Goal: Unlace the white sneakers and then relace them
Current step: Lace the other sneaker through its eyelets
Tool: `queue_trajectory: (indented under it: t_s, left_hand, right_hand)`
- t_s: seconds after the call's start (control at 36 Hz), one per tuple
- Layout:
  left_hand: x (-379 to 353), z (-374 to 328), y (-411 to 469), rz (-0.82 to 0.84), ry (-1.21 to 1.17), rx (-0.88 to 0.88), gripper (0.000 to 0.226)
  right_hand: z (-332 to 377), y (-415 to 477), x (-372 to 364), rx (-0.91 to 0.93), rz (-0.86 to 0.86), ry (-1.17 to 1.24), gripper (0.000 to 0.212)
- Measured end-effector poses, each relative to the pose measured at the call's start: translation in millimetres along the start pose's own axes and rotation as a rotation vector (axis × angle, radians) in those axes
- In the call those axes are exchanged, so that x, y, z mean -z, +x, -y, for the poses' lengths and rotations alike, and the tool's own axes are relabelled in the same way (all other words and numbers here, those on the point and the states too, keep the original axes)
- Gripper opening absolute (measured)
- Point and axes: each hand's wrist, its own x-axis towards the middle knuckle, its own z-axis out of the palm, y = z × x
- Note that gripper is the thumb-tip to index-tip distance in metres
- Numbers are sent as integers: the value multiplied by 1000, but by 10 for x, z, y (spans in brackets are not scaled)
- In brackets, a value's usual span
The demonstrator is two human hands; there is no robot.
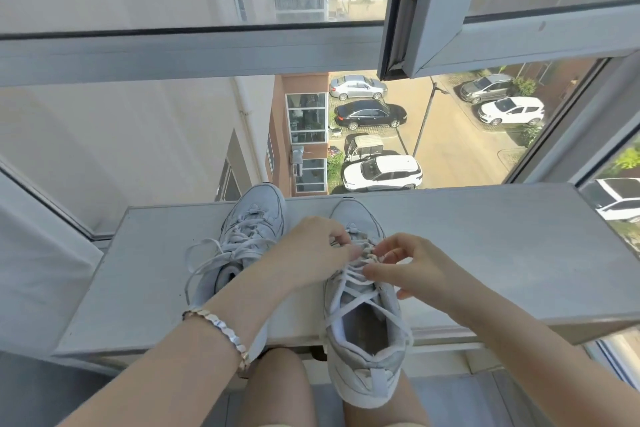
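Two white sneakers stand on a grey windowsill (485, 253), toes pointing at the glass. The left sneaker (252, 218) is laced, with loose lace ends looping out to its left. The right sneaker (367, 329) has its heel hanging over the sill's near edge, and its laces (349, 291) cross loosely over the tongue. My left hand (311, 253), a bracelet on its wrist, pinches the lace at the upper eyelets near the toe. My right hand (405, 267) pinches the lace on the shoe's other side, fingers curled.
An opened window sash (485, 28) hangs above the sill at the upper right. Behind the glass lies a street far below with parked cars. My bare knees (277, 392) are under the sill's near edge. A white curtain (38, 270) is at the left.
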Motion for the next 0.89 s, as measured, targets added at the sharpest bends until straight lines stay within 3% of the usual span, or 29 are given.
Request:
queue_trajectory:
  t_s: [0.25,0.42,0.5,0.69,0.89]
  left_hand:
    - [-53,89,25,16,9,-61,23]
    - [-76,68,25,-82,192,-142,18]
    - [-17,11,59,-67,149,-203,6]
    - [5,-125,159,46,198,-164,13]
    - [-60,-110,189,-7,185,-156,12]
  right_hand:
    - [-97,3,-106,-12,-121,70,10]
    - [-108,6,-135,-5,-122,105,9]
    - [-134,11,-159,5,-150,111,10]
    - [-175,3,-157,11,-138,192,9]
    - [-213,3,-180,28,-149,241,8]
